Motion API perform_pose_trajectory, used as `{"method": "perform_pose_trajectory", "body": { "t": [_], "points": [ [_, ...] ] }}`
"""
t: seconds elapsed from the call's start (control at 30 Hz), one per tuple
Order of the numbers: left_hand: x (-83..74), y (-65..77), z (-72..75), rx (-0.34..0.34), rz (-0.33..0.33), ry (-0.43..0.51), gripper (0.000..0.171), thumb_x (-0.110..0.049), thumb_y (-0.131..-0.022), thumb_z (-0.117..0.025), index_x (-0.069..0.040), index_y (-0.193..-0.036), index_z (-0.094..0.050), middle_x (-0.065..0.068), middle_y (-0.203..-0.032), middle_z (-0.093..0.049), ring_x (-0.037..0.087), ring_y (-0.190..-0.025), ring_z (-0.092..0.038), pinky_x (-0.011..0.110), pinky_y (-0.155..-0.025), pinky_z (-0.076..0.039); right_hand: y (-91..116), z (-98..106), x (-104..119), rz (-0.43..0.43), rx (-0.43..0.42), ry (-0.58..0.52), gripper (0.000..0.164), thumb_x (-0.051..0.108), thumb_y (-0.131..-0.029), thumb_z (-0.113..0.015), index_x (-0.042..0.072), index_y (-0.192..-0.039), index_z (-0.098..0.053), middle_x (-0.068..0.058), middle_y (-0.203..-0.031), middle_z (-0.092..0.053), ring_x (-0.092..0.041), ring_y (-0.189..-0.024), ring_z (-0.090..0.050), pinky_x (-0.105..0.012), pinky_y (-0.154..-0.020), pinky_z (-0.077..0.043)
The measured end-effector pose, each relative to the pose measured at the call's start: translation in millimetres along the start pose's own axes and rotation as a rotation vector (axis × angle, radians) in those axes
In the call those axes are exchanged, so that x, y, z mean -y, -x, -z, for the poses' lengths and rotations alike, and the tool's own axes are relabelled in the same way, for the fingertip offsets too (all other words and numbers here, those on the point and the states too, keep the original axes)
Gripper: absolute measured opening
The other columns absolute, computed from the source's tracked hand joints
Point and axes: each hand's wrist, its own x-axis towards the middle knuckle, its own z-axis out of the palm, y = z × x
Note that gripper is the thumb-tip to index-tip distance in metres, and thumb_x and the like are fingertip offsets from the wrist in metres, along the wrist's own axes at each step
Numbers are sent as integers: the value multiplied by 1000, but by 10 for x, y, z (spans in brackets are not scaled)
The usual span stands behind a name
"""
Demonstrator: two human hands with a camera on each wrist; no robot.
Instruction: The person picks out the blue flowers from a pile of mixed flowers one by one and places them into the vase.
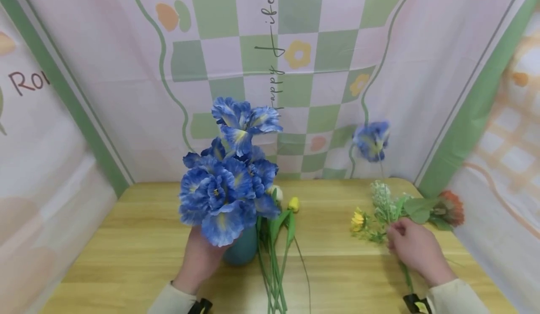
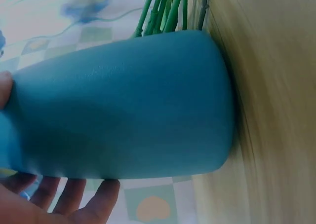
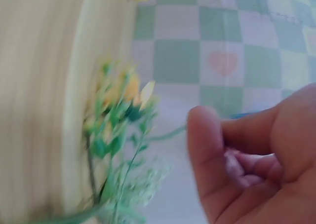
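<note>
A teal vase (image 2: pixel 128 105) stands upright on the table, its upper part hidden in the head view by a cluster of blue irises (image 1: pixel 228 187). My left hand (image 1: pixel 202 257) grips the vase near its top, thumb on one side and fingers (image 2: pixel 101 199) on the other. On the right, a single blue iris (image 1: pixel 372 140) rises above the table, blurred. My right hand (image 1: pixel 415 248) pinches its thin stem, fingertips pressed together in the right wrist view.
Long-stemmed tulips, one with a yellow bud (image 1: pixel 294 205), lie just right of the vase. Beyond the right hand lie yellow flowers (image 1: pixel 358 221), small white blossoms (image 1: pixel 381 197) and an orange-red flower (image 1: pixel 452 208). Patterned cloth (image 1: pixel 337 4) hangs behind the wooden table (image 1: pixel 139 239).
</note>
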Motion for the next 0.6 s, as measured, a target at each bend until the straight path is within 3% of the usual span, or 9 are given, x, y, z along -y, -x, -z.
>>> {"method": "perform_pose_trajectory", "body": {
  "t": [0.1, 0.23, 0.33, 0.4, 0.47, 0.5, 0.53, 0.6],
  "points": [
    [-39, 4, 10, 12, 13, -26, 58, 0, -76, -84, 5, -126, -56, 18, -120, -63, 33, -111, -61, 50, -91, -54, 89, -38, 234, 4, -29, -135, 37, 25, -107, -49, -8, -121, -56, -5, -84, -68, -17, -72, -67, -36, -65, -58],
    [-211, 56, 153, 80, 100, -88, 52, -12, -84, -81, 0, -129, -57, 16, -120, -62, 30, -106, -63, 48, -85, -56, 257, -153, 619, 143, -132, -238, 25, 21, -105, -54, -1, -115, -60, -4, -82, -67, -14, -70, -66, -29, -62, -59],
    [-410, 127, 330, 235, 220, -171, 31, -25, -89, -77, -6, -111, -66, 6, -100, -67, 25, -87, -66, 44, -70, -58, 384, -258, 913, 303, -204, -297, 10, 13, -101, -60, 5, -105, -64, 1, -79, -66, -12, -67, -65, -27, -59, -59],
    [-532, 167, 436, 384, 245, -229, 21, -34, -91, -73, -13, -94, -69, -4, -84, -65, 18, -72, -64, 40, -61, -56, 463, -325, 1107, 409, -218, -332, 4, 8, -99, -63, 8, -101, -65, 5, -78, -65, -11, -66, -64, -27, -57, -58],
    [-639, 174, 513, 530, 187, -222, 23, -38, -94, -69, -17, -84, -69, -11, -76, -63, 11, -67, -61, 35, -58, -54, 533, -398, 1290, 524, -203, -363, 9, 2, -96, -64, 10, -100, -65, 9, -78, -64, -9, -65, -63, -26, -57, -58],
    [-686, 169, 545, 587, 138, -175, 24, -38, -95, -67, -18, -81, -70, -13, -74, -63, 7, -66, -60, 32, -58, -54, 560, -435, 1377, 579, -182, -375, 12, 1, -96, -64, 12, -100, -65, 10, -79, -64, -8, -65, -63, -26, -57, -58],
    [-729, 165, 572, 618, 67, -103, 21, -35, -96, -67, -18, -85, -73, -12, -77, -66, 5, -68, -60, 28, -60, -54, 588, -475, 1462, 635, -161, -386, 15, 0, -95, -64, 13, -101, -65, 12, -79, -63, -7, -65, -63, -25, -57, -58],
    [-821, 149, 615, 613, -88, 61, 15, -26, -97, -67, -14, -99, -76, -8, -89, -72, 4, -78, -65, 24, -68, -56, 638, -560, 1617, 743, -99, -417, 19, -2, -95, -64, 15, -102, -65, 12, -80, -63, -5, -66, -62, -23, -57, -57]
  ]
}}
